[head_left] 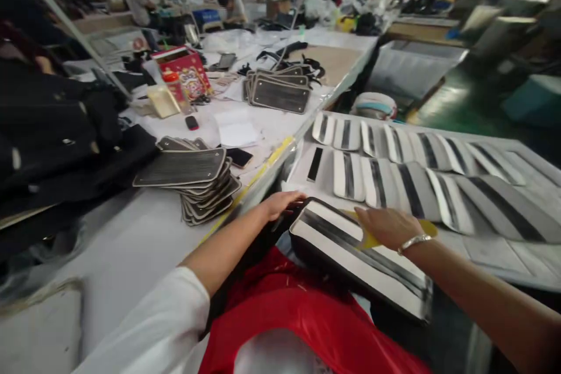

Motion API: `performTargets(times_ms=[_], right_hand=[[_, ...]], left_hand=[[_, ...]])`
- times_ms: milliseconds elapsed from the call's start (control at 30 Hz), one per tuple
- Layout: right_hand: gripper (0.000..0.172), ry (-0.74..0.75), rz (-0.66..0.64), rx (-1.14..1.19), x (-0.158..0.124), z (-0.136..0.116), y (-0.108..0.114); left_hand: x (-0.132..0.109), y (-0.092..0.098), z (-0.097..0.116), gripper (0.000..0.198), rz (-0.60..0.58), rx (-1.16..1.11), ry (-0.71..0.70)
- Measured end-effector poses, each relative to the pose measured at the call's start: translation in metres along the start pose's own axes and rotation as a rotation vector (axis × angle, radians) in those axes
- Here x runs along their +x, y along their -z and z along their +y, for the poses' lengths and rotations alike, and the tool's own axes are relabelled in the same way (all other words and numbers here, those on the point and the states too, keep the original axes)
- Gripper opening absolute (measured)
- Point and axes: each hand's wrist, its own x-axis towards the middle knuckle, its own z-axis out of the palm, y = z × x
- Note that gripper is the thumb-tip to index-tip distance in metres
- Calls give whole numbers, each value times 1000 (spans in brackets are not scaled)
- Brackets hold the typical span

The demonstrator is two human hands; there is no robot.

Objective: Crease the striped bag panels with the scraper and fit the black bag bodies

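Black-and-white striped panel before me slants from my left hand at its far corner toward near right; my right hand lies flat, fingers together, on its middle; I cannot tell the left's grip.

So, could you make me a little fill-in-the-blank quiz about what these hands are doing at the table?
1. The right hand wears a silver ___ on its wrist.
2. It and the left hand touch a striped panel, black and ___.
3. A flat sheet under the right hand is coloured ___.
4. The stack of grey panels lies on the person's ___ side.
Missing words: bracelet, white, yellow, left.
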Motion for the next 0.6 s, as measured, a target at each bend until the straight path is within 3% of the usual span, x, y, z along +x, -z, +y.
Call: performTargets(times_ms=[100,167,267,400,600], right_hand=[[28,123,-53,69,-17,12,-6],[28,205,-61,263,-22,7,-7],[28,147,-92,632,-29,-14,-11],[31,76,-179,1044,-33,-46,-19],[23,42,-123,1130,-15,-64,-21]], left_hand=[[-11,4,-13,36,9,0,17],[-25,8,-21,37,34,2,7],[-38,3,-34,39,67,11,3],[-36,-6,-40,42,100,31,-4],[-28,-3,-34,47,40,-2,45]])
